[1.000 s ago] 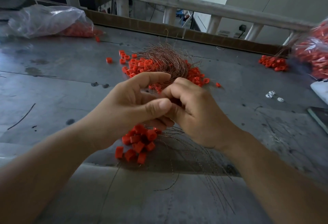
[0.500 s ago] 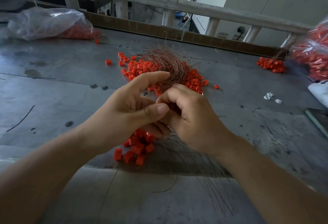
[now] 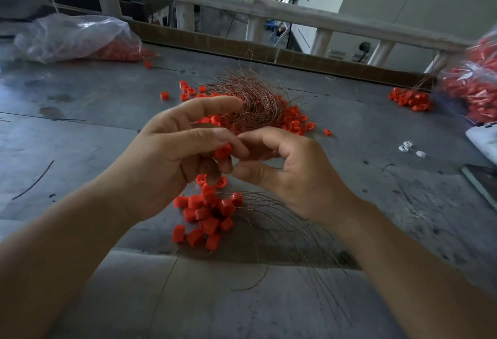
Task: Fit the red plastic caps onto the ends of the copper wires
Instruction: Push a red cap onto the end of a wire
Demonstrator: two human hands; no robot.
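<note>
— Red capped cluster (image 3: 207, 217) lies nearest, its thin strands (image 3: 285, 233) fanning right over the grey metal table (image 3: 80, 134). Left hand?
— Left hand (image 3: 177, 158) pinches one red cap (image 3: 223, 151) between thumb and curled fingers, forefinger stretched out above it.
— The right?
— Right hand (image 3: 293, 177) is curled, forefinger tip meeting the left's. Whether it grips a wire, I can't tell. A second ago both hands were locked together, hiding the cap. Now they've parted and it shows.
— Room to move?
— Bare metal left of the hands. Beyond them, the copper wire bundle (image 3: 258, 102) sits among loose caps (image 3: 294, 122). Plastic bag (image 3: 75, 37) far left, another bag (image 3: 478, 83) far right, brown board (image 3: 336, 65) along the far edge.
</note>
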